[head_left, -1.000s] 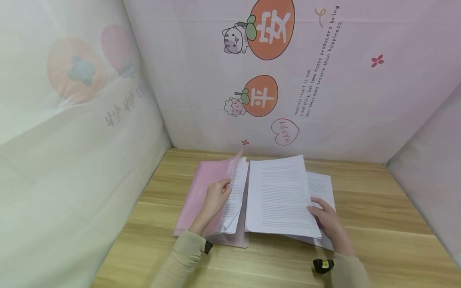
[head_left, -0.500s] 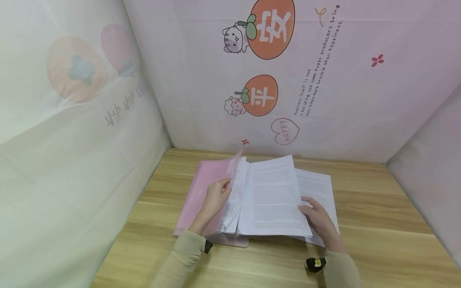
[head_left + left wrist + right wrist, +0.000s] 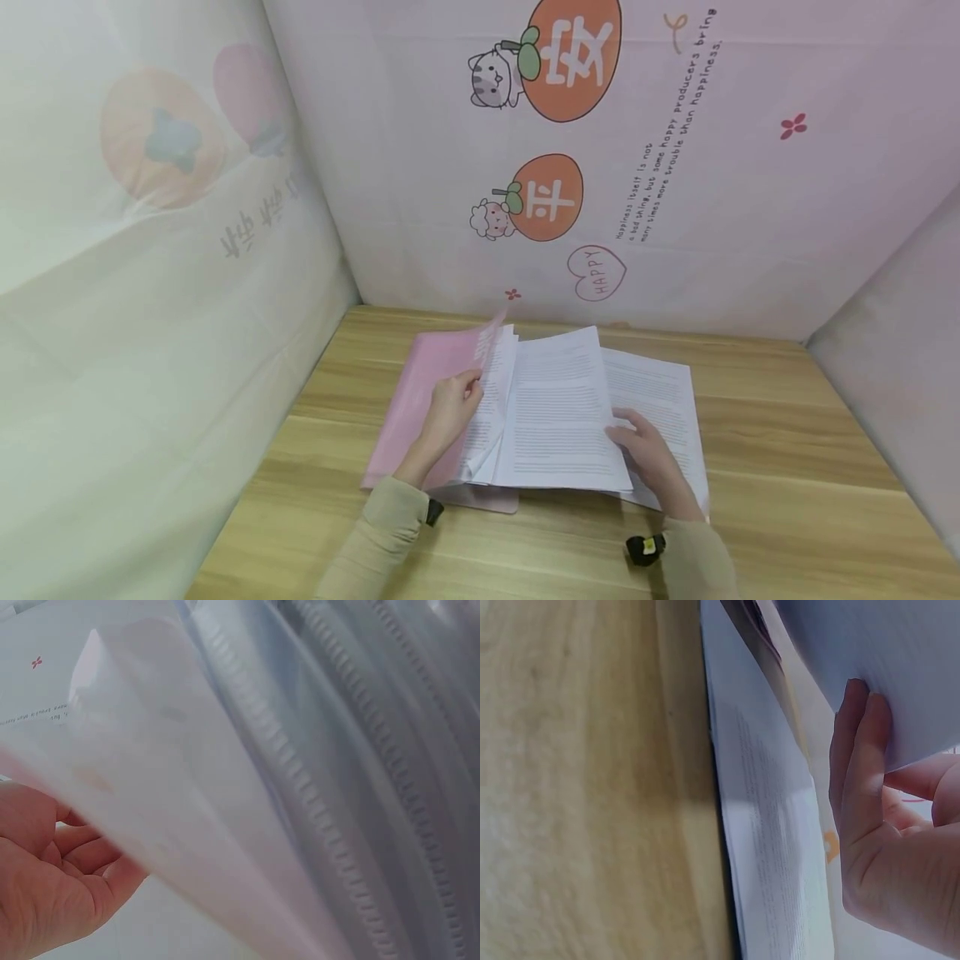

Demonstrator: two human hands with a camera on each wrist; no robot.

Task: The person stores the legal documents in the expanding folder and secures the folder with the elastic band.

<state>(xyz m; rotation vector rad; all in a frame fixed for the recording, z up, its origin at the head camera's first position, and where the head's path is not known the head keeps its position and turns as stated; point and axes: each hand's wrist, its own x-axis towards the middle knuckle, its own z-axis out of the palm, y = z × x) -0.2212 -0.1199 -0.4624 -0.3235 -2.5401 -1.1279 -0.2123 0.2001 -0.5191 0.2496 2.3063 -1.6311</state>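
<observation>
As the translucent pink folder (image 3: 491, 499) is lying half-open, left on the table (image 3: 787, 467), I'm watching the left hand (image 3: 448, 408) pinching its raised cover (image 3: 420, 375); the right hand (image 3: 648, 454) is gripping printed sheets (image 3: 562, 408) rightward.

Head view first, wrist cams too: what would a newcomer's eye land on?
Probably the two orange fruit prints, bold against the pale backdrop at upper middle. Next, the pink folder on the wooden table, its cover held partly raised by the left hand. Then, just right of it, the white printed sheets, whose right edge the right hand pinches.
</observation>
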